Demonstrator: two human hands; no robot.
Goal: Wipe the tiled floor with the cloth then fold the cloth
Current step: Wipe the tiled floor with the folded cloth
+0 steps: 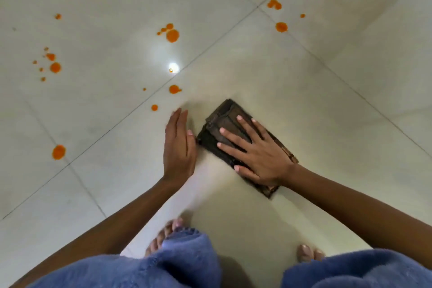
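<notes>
A dark brown cloth (224,114), folded into a thick rectangle, lies flat on the pale tiled floor (327,105) just ahead of my feet. My right hand (254,152) presses down on top of it with fingers spread. My left hand (178,145) hovers edge-on just left of the cloth's near-left corner, fingers straight and together, holding nothing. Orange spots of spilled liquid (172,35) dot the tiles to the left and beyond the cloth.
More orange drops sit far left (55,67), near left (58,152) and far right (281,27). Dark grout lines cross the floor diagonally. My bare feet (163,238) and blue jean legs (182,262) fill the bottom. A ceiling light reflects on the tile (173,68).
</notes>
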